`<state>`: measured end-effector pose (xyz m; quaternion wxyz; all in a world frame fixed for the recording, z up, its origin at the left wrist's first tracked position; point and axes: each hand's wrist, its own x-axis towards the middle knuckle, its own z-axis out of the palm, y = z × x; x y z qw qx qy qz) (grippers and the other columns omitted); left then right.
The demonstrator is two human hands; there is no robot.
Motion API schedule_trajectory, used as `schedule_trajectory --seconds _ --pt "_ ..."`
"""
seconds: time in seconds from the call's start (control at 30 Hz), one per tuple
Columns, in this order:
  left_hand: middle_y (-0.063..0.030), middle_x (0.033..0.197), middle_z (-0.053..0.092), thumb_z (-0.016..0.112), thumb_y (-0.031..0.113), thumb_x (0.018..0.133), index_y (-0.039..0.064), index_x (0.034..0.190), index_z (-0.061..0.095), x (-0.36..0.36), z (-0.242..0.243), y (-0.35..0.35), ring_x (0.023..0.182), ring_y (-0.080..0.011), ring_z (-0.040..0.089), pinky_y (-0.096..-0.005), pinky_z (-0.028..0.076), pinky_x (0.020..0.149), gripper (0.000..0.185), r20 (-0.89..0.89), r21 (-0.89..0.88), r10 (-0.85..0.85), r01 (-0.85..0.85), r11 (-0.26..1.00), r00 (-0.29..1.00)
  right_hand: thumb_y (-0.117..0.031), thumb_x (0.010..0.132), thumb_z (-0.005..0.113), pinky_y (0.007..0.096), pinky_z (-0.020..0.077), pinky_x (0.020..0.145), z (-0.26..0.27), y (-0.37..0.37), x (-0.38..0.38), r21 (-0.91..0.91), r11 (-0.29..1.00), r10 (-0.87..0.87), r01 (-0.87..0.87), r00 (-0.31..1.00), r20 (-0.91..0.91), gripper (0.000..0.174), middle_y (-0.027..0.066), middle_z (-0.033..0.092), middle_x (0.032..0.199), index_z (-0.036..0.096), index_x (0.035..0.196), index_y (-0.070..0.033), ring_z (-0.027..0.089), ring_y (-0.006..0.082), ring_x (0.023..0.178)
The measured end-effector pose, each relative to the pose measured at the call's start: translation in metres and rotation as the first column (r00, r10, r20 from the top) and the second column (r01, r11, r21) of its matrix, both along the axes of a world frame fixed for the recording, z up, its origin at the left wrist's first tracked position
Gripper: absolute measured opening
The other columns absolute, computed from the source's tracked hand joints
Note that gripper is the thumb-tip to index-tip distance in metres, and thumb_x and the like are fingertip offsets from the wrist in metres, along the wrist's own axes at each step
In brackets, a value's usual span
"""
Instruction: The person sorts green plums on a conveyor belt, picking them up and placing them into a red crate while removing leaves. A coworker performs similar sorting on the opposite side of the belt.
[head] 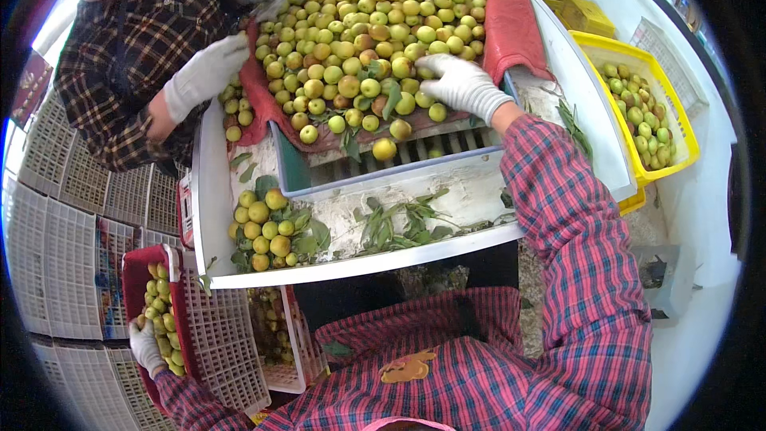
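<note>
A large heap of small round yellow-green fruits (365, 30), some blushed brown, covers the sorting table before me. My right hand (461, 85), in a white knit glove, reaches to the heap's near right edge. Its fingertips touch fruits there, and whether it grips one is unclear. Far to the left, my left hand (145, 344), gloved too, rests on fruits in a red-lined basket (133, 287). Its fingers are partly hidden, so a grip cannot be made out. Below the heap, a few fruits lie near a slatted grate (413, 152) framed by a blue-grey rim.
Across to the left, a co-worker's gloved hands (206, 75) are beside the heap. Plucked leaves (407, 221) and a fruit cluster (263, 227) lie on the white tray ledge (341, 209). A yellow crate (685, 126) of fruit stands right; white plastic crates (54, 251) stack left.
</note>
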<state>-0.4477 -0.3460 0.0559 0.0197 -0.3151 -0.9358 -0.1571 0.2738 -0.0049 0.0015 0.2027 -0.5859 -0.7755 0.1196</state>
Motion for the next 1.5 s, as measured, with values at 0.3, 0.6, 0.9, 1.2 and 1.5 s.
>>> schedule_trajectory --seconds 0.3,0.6,0.9,1.2,1.5 --pt "-0.0164 0.124 0.058 0.056 0.012 0.092 -0.003 0.125 0.056 0.132 0.032 0.039 0.113 -0.0266 0.056 -0.0353 0.043 0.099 0.036 -0.239 0.396 -0.314 0.388 0.832 0.919 -0.038 0.079 0.059 0.037 0.0356 0.109 -0.004 0.008 -0.002 -0.019 0.998 0.06 -0.059 0.994 0.089 0.062 0.0127 0.043 0.145 0.051 0.135 -0.012 0.045 0.0295 0.13" --pt "-0.0204 0.14 0.046 0.063 0.024 0.083 0.003 0.136 0.048 0.412 0.016 0.233 0.13 -0.0295 0.045 -0.0372 0.037 0.106 0.058 -0.248 0.133 -0.908 0.941 0.312 0.337 -0.04 0.08 0.058 0.0381 0.0467 0.095 0.007 -0.026 -0.033 -0.167 0.93 0.342 -0.328 0.938 0.062 0.053 0.0139 0.061 0.123 0.059 0.127 -0.014 0.06 0.0312 0.11" --pt "-0.0234 0.149 0.032 0.06 0.067 0.077 0.013 0.148 0.032 0.464 -0.049 0.36 0.137 -0.0388 0.033 -0.0429 0.03 0.112 0.093 0.079 0.019 -0.888 0.89 0.456 0.453 -0.037 0.082 0.056 0.0431 0.0459 0.094 -0.018 0.013 0.028 0.298 0.934 -0.25 0.198 0.957 0.147 0.053 0.0133 0.062 0.118 0.055 0.128 -0.012 0.058 0.032 0.111" --pt "-0.0246 0.145 0.036 0.065 0.044 0.08 0.019 0.142 0.043 0.489 -0.038 0.292 0.134 -0.0448 0.033 -0.0476 0.033 0.109 0.07 0.152 -0.235 -0.98 0.968 0.09 0.128 -0.037 0.076 0.063 0.0386 0.039 0.105 0.002 -0.004 -0.008 0.029 0.995 0.09 -0.096 0.984 0.157 0.062 0.0148 0.053 0.133 0.054 0.131 -0.011 0.05 0.0307 0.123" --pt "-0.0177 0.103 0.068 0.061 0.03 0.087 0.007 0.119 0.063 0.475 -0.004 0.282 0.099 -0.0293 0.065 -0.0342 0.048 0.09 0.04 0.3 -0.025 -0.932 0.978 0.207 0.205 -0.037 0.083 0.058 0.036 0.0457 0.096 0.018 -0.024 -0.032 -0.232 0.955 0.188 -0.185 0.982 -0.013 0.046 0.0123 0.066 0.113 0.061 0.124 -0.015 0.06 0.0295 0.109"
